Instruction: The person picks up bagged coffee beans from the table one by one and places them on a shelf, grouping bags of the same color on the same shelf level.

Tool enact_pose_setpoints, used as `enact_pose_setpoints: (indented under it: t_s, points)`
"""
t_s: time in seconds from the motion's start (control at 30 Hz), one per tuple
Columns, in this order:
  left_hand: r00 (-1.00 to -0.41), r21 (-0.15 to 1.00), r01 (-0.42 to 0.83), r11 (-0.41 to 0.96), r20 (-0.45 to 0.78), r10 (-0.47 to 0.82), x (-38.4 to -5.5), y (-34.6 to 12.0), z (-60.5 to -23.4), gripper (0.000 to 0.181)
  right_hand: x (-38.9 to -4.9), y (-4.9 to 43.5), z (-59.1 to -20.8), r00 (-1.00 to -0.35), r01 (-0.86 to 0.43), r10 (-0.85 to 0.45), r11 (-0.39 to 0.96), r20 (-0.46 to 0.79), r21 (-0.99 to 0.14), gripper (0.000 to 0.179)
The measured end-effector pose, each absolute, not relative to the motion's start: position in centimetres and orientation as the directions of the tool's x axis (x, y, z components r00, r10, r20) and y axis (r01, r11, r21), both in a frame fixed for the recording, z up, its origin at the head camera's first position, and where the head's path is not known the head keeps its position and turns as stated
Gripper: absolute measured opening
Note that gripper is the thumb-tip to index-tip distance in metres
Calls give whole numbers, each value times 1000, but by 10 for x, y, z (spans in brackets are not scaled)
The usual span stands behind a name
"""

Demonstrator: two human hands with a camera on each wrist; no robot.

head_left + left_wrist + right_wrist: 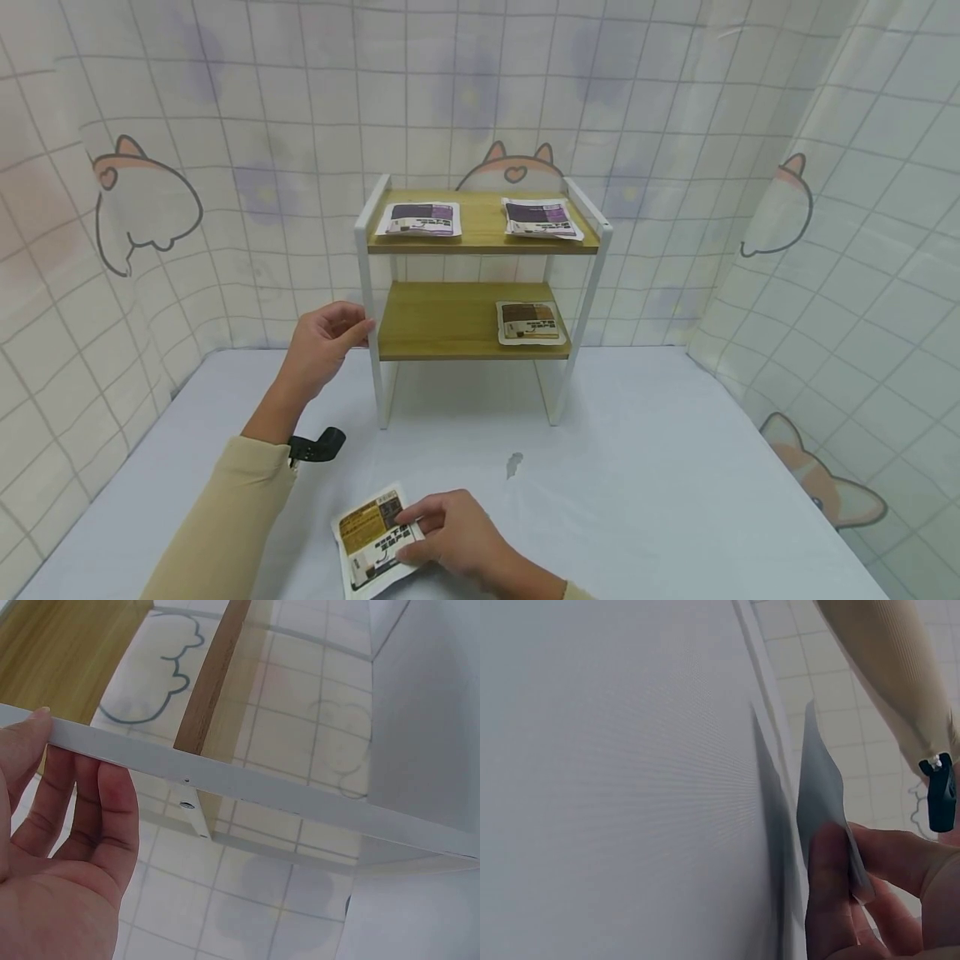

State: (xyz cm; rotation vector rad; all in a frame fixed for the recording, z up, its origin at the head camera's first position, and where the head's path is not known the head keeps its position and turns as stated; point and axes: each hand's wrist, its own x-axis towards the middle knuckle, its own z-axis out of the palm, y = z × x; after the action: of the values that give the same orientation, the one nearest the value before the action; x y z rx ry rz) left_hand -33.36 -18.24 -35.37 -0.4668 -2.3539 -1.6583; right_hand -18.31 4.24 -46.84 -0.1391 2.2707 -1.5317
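My left hand grips the front left post of a two-tier shelf, thumb on one side and fingers on the other. Low in the head view, my right hand pinches the right edge of a flat white packet with a yellow-brown and black label. The right wrist view shows this packet nearly edge-on, raised off the white surface and casting a shadow. On the lower wooden board lies a brown-labelled packet, at its right end.
Purple-labelled packets lie on the upper board, one on the left and more, seemingly stacked, on the right. The shelf stands at the back of a white-covered table. A gridded curtain surrounds it. A small grey mark shows in front.
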Motion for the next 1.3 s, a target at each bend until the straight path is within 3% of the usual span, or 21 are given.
enact_pose_setpoints:
  t_s: [0.87, 1.3]
  points:
    - [-924, 869, 383, 312, 363, 122, -333, -181, -353, 39, -191, 57, -465, -940, 126, -300, 144, -165, -982, 32]
    - [-917, 866, 398, 302, 380, 118, -333, -182, -354, 37, -199, 64, -455, -951, 119, -284, 43, -126, -992, 48]
